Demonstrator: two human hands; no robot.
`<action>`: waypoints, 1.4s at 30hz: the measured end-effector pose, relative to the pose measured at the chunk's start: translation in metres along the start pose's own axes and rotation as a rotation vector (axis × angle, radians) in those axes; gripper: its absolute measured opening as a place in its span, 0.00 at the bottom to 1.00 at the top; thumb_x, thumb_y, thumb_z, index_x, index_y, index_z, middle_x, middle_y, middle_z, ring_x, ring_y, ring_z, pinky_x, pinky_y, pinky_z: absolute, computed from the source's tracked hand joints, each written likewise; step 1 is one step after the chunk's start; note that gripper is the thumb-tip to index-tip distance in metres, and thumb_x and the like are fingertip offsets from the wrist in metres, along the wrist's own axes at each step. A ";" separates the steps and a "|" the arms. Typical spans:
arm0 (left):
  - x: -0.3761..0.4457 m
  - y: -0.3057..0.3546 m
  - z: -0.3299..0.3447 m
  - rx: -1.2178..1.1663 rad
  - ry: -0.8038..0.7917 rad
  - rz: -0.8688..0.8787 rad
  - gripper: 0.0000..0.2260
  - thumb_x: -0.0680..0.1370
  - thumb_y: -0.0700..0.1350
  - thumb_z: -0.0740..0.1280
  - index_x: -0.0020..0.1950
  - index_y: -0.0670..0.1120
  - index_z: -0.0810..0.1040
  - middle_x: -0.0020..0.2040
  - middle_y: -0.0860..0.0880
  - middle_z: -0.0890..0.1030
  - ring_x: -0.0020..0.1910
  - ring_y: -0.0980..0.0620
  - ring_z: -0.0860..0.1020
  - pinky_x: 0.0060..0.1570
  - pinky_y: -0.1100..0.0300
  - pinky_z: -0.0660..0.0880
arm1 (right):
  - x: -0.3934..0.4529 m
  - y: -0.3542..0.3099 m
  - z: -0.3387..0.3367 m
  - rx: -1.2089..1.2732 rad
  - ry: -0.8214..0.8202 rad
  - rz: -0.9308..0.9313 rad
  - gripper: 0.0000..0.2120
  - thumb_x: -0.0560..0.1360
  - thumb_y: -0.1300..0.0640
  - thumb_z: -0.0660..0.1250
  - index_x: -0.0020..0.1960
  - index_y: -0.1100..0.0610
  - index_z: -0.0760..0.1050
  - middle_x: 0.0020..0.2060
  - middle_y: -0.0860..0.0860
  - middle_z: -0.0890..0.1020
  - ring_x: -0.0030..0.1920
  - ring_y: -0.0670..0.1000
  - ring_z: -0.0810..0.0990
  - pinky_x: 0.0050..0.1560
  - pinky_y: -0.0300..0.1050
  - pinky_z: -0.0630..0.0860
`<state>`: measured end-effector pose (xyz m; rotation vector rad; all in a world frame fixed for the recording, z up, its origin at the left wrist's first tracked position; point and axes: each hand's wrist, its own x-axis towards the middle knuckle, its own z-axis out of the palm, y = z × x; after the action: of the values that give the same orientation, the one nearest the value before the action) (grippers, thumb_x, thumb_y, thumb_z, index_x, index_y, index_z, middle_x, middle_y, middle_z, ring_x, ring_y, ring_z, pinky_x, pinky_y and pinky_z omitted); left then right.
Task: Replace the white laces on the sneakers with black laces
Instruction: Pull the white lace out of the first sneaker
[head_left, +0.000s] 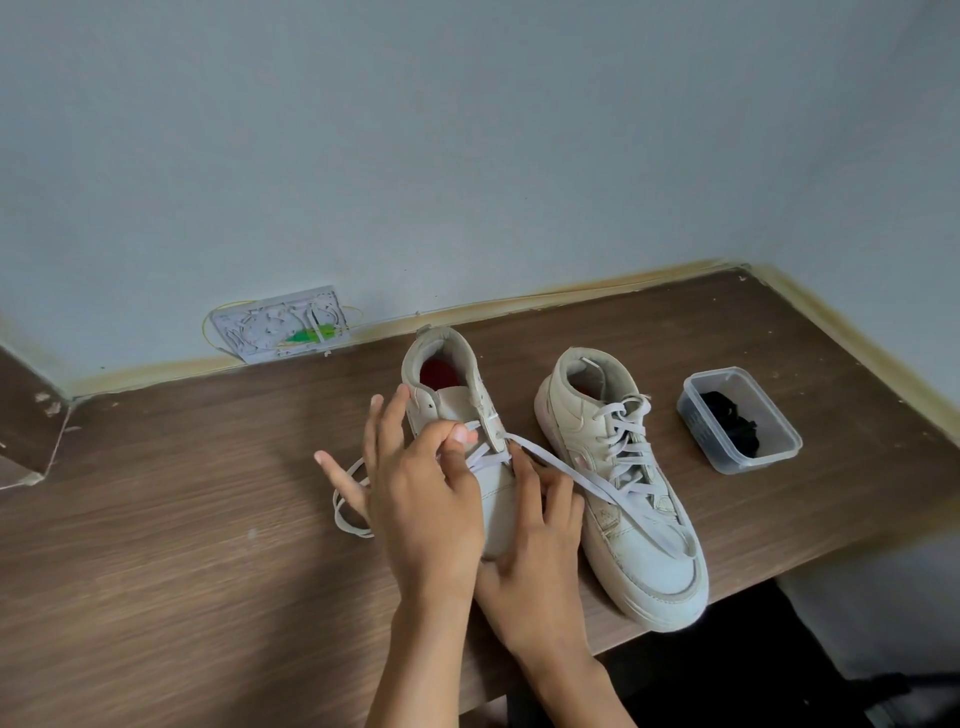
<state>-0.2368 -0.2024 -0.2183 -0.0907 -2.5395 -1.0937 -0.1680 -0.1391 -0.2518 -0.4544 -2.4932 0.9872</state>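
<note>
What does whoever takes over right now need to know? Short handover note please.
Left hand: pinches the white lace over the left sneaker, mid-unlacing.
Right hand: rests on that sneaker's toe side, steadying it; whether it grips anything is hidden.
Upper eyelets of that sneaker are already free; loose lace trails on the table and across the right sneaker.
Right sneaker is fully laced in white.
Black laces sit untouched in the plastic tub, far right.
Left: finish this lace, strip the other sneaker, thread black in both.
</note>
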 end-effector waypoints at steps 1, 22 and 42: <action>0.001 0.000 0.000 -0.024 -0.010 -0.017 0.08 0.75 0.40 0.70 0.41 0.52 0.83 0.68 0.51 0.75 0.73 0.50 0.66 0.72 0.41 0.34 | 0.000 0.000 0.000 -0.001 -0.006 0.005 0.42 0.64 0.40 0.61 0.75 0.55 0.62 0.57 0.46 0.64 0.54 0.45 0.60 0.63 0.44 0.60; 0.014 0.001 -0.033 -0.279 -0.044 -0.214 0.09 0.79 0.44 0.66 0.45 0.57 0.81 0.56 0.65 0.76 0.46 0.78 0.73 0.73 0.48 0.32 | 0.001 -0.002 0.002 -0.073 -0.008 0.058 0.45 0.67 0.30 0.67 0.76 0.51 0.59 0.55 0.45 0.62 0.56 0.49 0.63 0.65 0.51 0.67; 0.003 0.000 -0.009 0.120 -0.330 0.049 0.05 0.78 0.51 0.67 0.49 0.59 0.82 0.79 0.48 0.55 0.79 0.43 0.44 0.72 0.39 0.35 | 0.001 -0.002 0.000 -0.123 -0.085 0.031 0.42 0.67 0.39 0.60 0.76 0.58 0.60 0.61 0.55 0.68 0.58 0.54 0.64 0.64 0.55 0.65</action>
<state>-0.2365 -0.2092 -0.2118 -0.3244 -2.8704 -0.9731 -0.1697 -0.1399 -0.2506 -0.4998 -2.6409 0.8855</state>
